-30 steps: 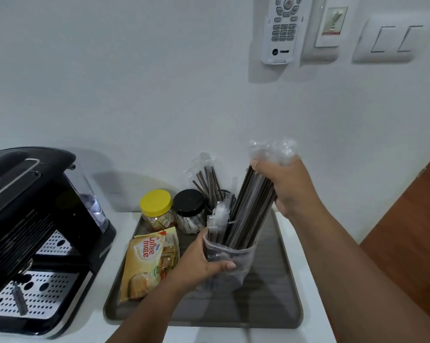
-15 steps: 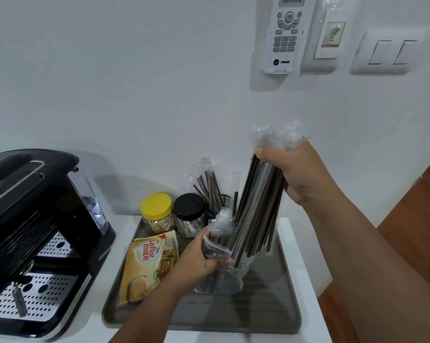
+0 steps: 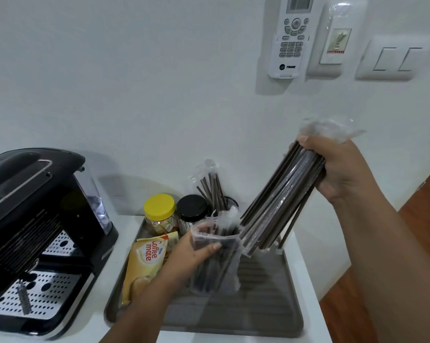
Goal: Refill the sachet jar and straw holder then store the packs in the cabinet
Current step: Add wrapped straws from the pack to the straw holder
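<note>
Right hand (image 3: 342, 169) fingers clenched around a tilted bundle of dark brown wrapped straws (image 3: 278, 206), left hand (image 3: 191, 253) fingers gripping the clear plastic straw pack (image 3: 216, 263) over the grey ridged tray (image 3: 263, 305), black mesh straw holder (image 3: 230, 203) behind the left fingers, yellow-lidded sachet jar (image 3: 160, 214) and yellow Coffee mate pack (image 3: 144, 263) to their left

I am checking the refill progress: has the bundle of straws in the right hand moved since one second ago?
Yes. The bundle of straws has risen out of the plastic pack, up and rightward.

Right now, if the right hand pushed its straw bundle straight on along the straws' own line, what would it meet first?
Probably the tray: the bundle of straws in the right hand slants down-left, ends beside the straw pack the left hand holds. Depth unclear.
</note>
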`<state>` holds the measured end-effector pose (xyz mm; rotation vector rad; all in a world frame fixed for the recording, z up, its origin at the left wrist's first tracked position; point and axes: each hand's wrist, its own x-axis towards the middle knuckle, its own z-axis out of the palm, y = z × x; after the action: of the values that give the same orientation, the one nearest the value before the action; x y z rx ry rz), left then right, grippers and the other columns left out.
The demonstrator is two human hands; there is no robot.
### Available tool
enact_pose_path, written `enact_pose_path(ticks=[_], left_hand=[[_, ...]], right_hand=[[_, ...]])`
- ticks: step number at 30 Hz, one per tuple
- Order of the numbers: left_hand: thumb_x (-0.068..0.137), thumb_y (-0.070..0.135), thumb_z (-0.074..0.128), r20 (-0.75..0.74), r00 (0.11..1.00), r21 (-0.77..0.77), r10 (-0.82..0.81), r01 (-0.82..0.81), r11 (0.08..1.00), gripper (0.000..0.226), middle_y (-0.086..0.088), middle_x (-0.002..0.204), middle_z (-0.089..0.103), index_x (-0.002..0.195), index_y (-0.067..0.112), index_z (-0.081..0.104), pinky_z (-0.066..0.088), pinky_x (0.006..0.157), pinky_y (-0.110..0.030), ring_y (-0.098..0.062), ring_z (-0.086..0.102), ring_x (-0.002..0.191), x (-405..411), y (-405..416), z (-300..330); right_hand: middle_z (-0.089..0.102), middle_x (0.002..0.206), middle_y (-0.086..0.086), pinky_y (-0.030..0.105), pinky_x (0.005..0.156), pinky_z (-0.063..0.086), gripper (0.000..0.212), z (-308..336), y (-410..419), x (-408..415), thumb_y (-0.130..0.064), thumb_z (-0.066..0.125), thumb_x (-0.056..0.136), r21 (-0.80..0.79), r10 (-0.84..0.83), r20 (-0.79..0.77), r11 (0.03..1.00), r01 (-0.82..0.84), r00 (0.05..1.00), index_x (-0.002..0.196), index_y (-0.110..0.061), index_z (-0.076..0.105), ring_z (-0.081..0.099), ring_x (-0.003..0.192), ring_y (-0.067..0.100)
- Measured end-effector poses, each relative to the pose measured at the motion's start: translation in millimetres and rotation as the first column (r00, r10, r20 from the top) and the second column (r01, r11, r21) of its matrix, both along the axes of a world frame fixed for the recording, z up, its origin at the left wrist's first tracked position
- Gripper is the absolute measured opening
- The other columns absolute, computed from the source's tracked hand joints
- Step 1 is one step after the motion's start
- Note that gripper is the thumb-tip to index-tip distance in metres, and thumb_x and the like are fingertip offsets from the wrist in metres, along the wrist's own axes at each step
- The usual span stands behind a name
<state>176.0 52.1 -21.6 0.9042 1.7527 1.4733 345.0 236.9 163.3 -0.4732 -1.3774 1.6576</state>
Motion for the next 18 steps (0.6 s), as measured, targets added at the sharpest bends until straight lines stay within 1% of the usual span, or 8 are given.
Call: enact_pose_path(ticks=[4, 5, 7, 10, 11, 13, 15, 18], left_hand=[[0.087, 0.021, 0.069, -0.077, 0.996, -0.08, -0.054, 0.048, 0.996, 0.027, 0.026, 0.095, 0.066, 0.108, 0.034, 0.058, 0.043, 0.066, 0.002, 0.022, 0.06, 0.084, -4, 14, 13], [0.087, 0.028, 0.069, -0.1, 0.991, -0.115, -0.092, 0.08, 0.99, 0.029, 0.026, 0.099, 0.064, 0.112, 0.034, 0.057, 0.042, 0.068, 0.001, 0.02, 0.059, 0.09, -3, 21, 16], [0.083, 0.038, 0.07, -0.109, 0.978, -0.179, -0.18, 0.158, 0.971, 0.039, 0.018, 0.109, 0.066, 0.119, 0.029, 0.055, 0.045, 0.08, -0.01, 0.002, 0.061, 0.107, 0, 37, 20], [0.085, 0.035, 0.071, -0.135, 0.939, -0.289, -0.316, 0.268, 0.919, 0.03, 0.018, 0.099, 0.063, 0.107, 0.027, 0.053, 0.044, 0.069, -0.005, 0.002, 0.059, 0.094, 12, 62, 21], [0.084, 0.036, 0.072, -0.147, 0.924, -0.319, -0.353, 0.294, 0.901, 0.03, 0.017, 0.098, 0.062, 0.104, 0.027, 0.053, 0.045, 0.071, -0.005, 0.001, 0.058, 0.093, 17, 70, 19], [0.073, 0.048, 0.076, -0.171, 0.888, -0.372, -0.428, 0.344, 0.862, 0.047, 0.012, 0.11, 0.065, 0.112, 0.03, 0.056, 0.05, 0.093, -0.025, -0.005, 0.06, 0.104, 25, 82, 14], [0.069, 0.048, 0.078, -0.169, 0.87, -0.414, -0.464, 0.365, 0.834, 0.057, 0.007, 0.118, 0.066, 0.118, 0.029, 0.057, 0.047, 0.103, -0.04, -0.011, 0.061, 0.11, 32, 91, 7], [0.078, 0.033, 0.078, -0.213, 0.851, -0.457, -0.48, 0.348, 0.819, 0.049, 0.002, 0.111, 0.063, 0.119, 0.019, 0.056, 0.047, 0.096, -0.029, -0.012, 0.058, 0.103, 41, 100, 4]], right_hand=[[0.055, 0.067, 0.005, 0.047, 0.079, 0.045, 0.016, 2, 11, 10, -0.003, 0.062, 0.069, -0.071, -0.096, -0.096, 0.993, 0.089, 0.991, 0.066, -0.018, 0.066, 0.055, 0.065, 0.023], [0.056, 0.065, 0.003, 0.043, 0.076, 0.046, 0.015, 2, 15, 14, -0.003, 0.062, 0.069, -0.082, -0.129, -0.116, 0.989, 0.12, 0.985, 0.066, -0.017, 0.065, 0.056, 0.064, 0.021], [0.058, 0.064, 0.001, 0.035, 0.071, 0.049, 0.011, 0, 19, 19, -0.004, 0.063, 0.069, -0.092, -0.184, -0.132, 0.981, 0.173, 0.974, 0.069, -0.015, 0.064, 0.058, 0.062, 0.018], [0.058, 0.063, -0.001, 0.029, 0.063, 0.051, 0.01, -3, 24, 27, -0.007, 0.066, 0.067, -0.119, -0.252, -0.152, 0.965, 0.236, 0.956, 0.072, -0.014, 0.062, 0.06, 0.06, 0.015], [0.059, 0.062, -0.002, 0.027, 0.06, 0.051, 0.01, -3, 25, 29, -0.006, 0.066, 0.067, -0.128, -0.273, -0.163, 0.959, 0.253, 0.948, 0.072, -0.014, 0.061, 0.06, 0.06, 0.014], [0.059, 0.06, -0.004, 0.025, 0.058, 0.05, 0.012, -5, 25, 32, -0.003, 0.065, 0.071, -0.137, -0.298, -0.187, 0.951, 0.276, 0.936, 0.073, -0.015, 0.061, 0.06, 0.059, 0.012], [0.059, 0.059, -0.007, 0.024, 0.057, 0.049, 0.019, -5, 25, 33, 0.001, 0.061, 0.077, -0.123, -0.315, -0.183, 0.947, 0.296, 0.931, 0.073, -0.016, 0.062, 0.06, 0.059, 0.01], [0.058, 0.059, -0.008, 0.023, 0.058, 0.048, 0.025, -8, 24, 29, 0.005, 0.058, 0.081, -0.068, -0.313, -0.133, 0.949, 0.307, 0.94, 0.072, -0.018, 0.062, 0.057, 0.061, 0.01]])
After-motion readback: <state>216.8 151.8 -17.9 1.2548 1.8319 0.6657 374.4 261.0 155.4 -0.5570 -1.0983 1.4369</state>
